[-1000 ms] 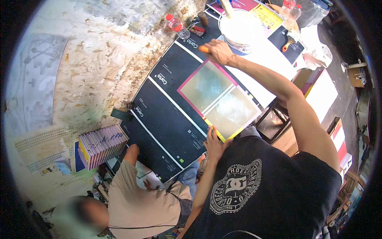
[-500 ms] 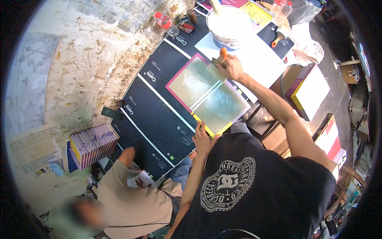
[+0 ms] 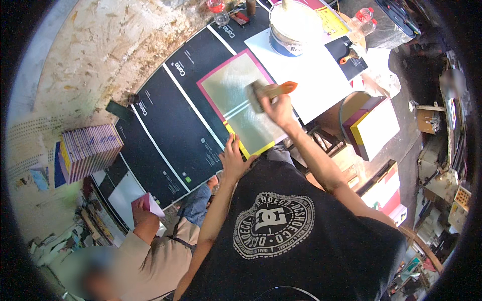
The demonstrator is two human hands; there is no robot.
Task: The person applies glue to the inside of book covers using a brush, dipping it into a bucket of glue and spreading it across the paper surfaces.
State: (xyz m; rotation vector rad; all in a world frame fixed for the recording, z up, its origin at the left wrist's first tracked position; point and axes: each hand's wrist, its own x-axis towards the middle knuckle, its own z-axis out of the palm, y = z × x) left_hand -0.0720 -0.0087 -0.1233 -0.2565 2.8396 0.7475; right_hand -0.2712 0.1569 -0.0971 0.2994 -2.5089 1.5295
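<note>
My right hand (image 3: 277, 111) is closed around a wide paintbrush (image 3: 280, 90) with an orange handle. Its bristle end lies over two grey board panels, which look shiny and wet. The panels sit on a sheet with a pink and yellow border (image 3: 264, 149), two white lines running between them. At the sheet's near yellow corner my left hand (image 3: 234, 159) rests with its fingers spread, touching the edge. Beyond the sheet, a bucket (image 3: 291, 49) of whitish stuff stands on a large white sheet (image 3: 319, 83), a stick handle rising from it.
Black panels with white stripes (image 3: 175, 120) cover the table. A stack of thin books (image 3: 93, 150) stands at the left. Another person's hand (image 3: 145, 223) holds a pink-and-white sheet at lower left. A second orange-handled brush (image 3: 348, 57), bottles (image 3: 362, 22) and a white-topped stack (image 3: 379, 128) are to the right.
My right hand has drawn the brush from the far edge toward the middle of the panels. The view has shifted. The other person's hand now shows with a pink-and-white sheet.
</note>
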